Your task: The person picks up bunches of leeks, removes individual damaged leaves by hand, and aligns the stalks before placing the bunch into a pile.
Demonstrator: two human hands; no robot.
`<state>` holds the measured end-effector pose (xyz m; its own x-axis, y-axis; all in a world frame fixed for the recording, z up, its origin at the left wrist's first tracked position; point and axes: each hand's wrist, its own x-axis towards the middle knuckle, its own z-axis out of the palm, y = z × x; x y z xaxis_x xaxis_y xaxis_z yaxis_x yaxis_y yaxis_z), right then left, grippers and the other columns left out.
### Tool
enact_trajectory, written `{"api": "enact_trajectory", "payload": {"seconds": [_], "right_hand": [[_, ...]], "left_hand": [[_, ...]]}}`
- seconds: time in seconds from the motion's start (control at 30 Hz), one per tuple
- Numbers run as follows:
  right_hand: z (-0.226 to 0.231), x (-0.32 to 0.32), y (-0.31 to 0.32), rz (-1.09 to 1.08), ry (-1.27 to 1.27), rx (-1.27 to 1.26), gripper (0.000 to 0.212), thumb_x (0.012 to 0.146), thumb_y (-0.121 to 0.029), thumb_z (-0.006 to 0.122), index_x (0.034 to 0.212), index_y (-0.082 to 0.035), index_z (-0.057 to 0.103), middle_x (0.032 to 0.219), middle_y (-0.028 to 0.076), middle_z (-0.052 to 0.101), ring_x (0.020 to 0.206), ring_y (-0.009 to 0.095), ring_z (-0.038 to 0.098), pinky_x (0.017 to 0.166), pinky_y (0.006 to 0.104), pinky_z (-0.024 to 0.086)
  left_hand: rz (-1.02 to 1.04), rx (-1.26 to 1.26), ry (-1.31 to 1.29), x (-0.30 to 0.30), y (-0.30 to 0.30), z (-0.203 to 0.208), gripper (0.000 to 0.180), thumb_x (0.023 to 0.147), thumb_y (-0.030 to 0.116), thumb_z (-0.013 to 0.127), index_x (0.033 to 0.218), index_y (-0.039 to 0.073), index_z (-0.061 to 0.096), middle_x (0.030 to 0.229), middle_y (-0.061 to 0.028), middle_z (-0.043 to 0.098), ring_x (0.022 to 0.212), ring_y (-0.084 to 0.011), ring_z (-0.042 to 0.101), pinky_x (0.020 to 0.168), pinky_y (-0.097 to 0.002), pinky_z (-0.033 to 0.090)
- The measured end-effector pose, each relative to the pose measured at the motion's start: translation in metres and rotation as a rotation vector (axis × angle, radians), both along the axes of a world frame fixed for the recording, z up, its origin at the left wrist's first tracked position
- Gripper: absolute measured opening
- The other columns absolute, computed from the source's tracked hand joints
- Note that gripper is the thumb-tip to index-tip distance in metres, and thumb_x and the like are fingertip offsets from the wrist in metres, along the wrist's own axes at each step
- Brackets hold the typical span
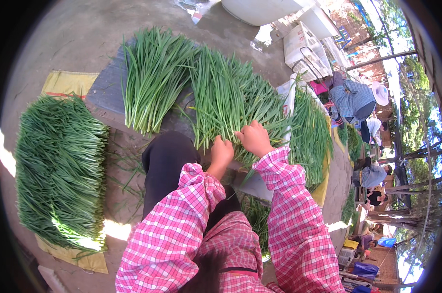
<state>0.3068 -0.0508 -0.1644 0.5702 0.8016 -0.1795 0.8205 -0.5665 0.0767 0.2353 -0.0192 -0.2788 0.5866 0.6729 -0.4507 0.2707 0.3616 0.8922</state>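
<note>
My left hand (pixel 222 152) is closed at the pale stem ends of a loose bunch of garlic chives (pixel 216 93), long flat green leaves fanned away from me. Just right of it and a little farther off, my right hand (pixel 255 138) has its fingers bent and pressed onto the stems at the bunch's right side. How many stems each hand grips is hidden by the fingers. More garlic chives (pixel 265 100) lie against that bunch on the right. Left of my hands, a separate neat bunch (pixel 155 78) rests on a dark board (pixel 106 88), its stems toward me.
A big stack of garlic chives (pixel 60 171) lies on yellow sacking (pixel 74 259) at the left. Another long pile (pixel 309 132) lies on the right. Beyond it, a person in a checked shirt (pixel 352 97) bends over. A white crate (pixel 306 51) stands at the far right.
</note>
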Motion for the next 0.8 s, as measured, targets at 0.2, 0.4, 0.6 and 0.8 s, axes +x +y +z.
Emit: {"api": "enact_trajectory", "payload": {"seconds": [0.2,0.4,0.6,0.8], "right_hand": [[-0.011,-0.014,0.015,-0.13,0.042,0.024,0.055,0.072,-0.052,0.049,0.065,0.002,0.057,0.088,0.024,0.048,0.08,0.038,0.046,0.072,0.0447,0.037],[-0.01,0.001,0.035,-0.248,0.277,-0.017,0.055,0.067,-0.047,0.058,0.058,0.008,0.051,0.045,0.014,0.048,0.044,0.028,0.05,0.046,0.0374,0.039],[-0.028,0.023,0.044,-0.442,0.537,0.0,0.037,0.066,-0.03,0.063,0.057,0.004,0.052,0.045,0.009,0.049,0.037,0.015,0.047,0.034,0.0268,0.035],[0.012,0.004,0.062,-0.597,0.643,-0.079,0.031,0.067,-0.016,0.058,0.084,0.01,0.052,0.067,0.016,0.057,0.058,0.022,0.059,0.048,0.0327,0.045]], "left_hand": [[-0.057,-0.094,-0.104,-0.013,0.003,0.033,0.032,0.076,0.011,0.04,0.105,-0.001,0.041,0.092,-0.0257,0.051,0.086,-0.0396,0.049,0.073,-0.0435,0.039],[-0.057,-0.007,-0.216,-0.011,0.002,0.021,0.033,0.078,0.007,0.04,0.11,0.001,0.039,0.085,-0.0178,0.05,0.078,-0.0294,0.048,0.066,-0.0379,0.038],[-0.13,0.173,-0.14,-0.02,0.0,0.035,0.035,0.08,0.005,0.039,0.116,0.003,0.036,0.086,-0.0135,0.048,0.073,-0.0221,0.049,0.063,-0.0321,0.039],[-0.005,0.461,0.015,-0.037,0.006,0.06,0.028,0.075,0.003,0.039,0.102,0.0,0.045,0.086,-0.0209,0.047,0.082,-0.0369,0.047,0.07,-0.0415,0.039]]}}
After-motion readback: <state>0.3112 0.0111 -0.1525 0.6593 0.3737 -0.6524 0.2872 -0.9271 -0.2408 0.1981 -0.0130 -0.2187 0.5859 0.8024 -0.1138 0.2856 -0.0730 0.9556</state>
